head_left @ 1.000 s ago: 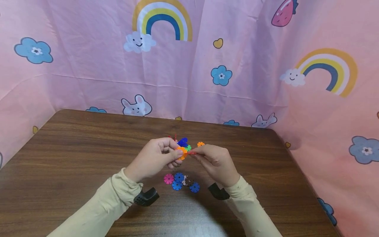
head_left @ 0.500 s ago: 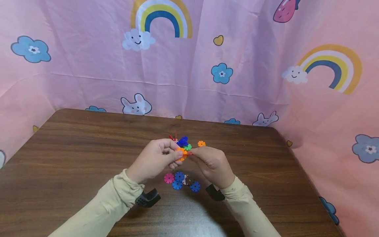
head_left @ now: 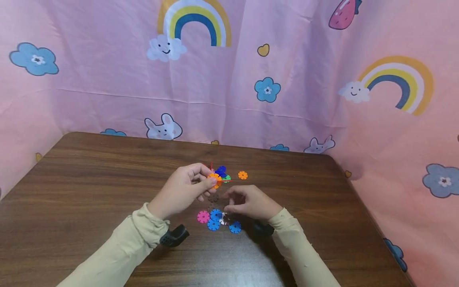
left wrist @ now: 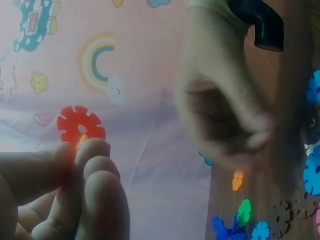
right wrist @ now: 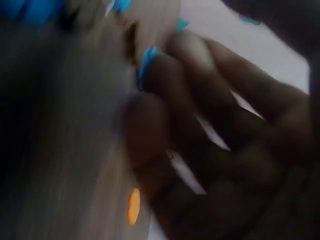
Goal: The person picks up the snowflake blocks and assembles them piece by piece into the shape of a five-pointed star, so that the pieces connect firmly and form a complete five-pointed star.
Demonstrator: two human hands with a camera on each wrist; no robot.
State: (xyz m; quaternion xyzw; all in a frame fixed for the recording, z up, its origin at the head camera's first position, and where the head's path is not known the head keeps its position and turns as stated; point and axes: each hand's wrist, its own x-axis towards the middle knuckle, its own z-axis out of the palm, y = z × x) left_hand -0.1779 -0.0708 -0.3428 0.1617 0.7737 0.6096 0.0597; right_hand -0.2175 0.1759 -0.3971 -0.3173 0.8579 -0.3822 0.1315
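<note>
Brown surface [head_left: 93, 203] fills most of the lower frame. Right hand [head_left: 254, 202] is right of center, fingers loosely curved, thumb apart. Left hand [head_left: 183, 189] is just left of center, fingers pinching an orange disc [head_left: 215, 180] near mid-frame, with a red disc [left wrist: 80, 118] set crosswise on it.

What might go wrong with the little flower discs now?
The red disc might come off the orange disc, since the left hand pinches the orange one and the red one sticks out.

The right hand is close to the blue discs and might bump them.

The brown discs could be missed, because they nearly match the brown table.
</note>
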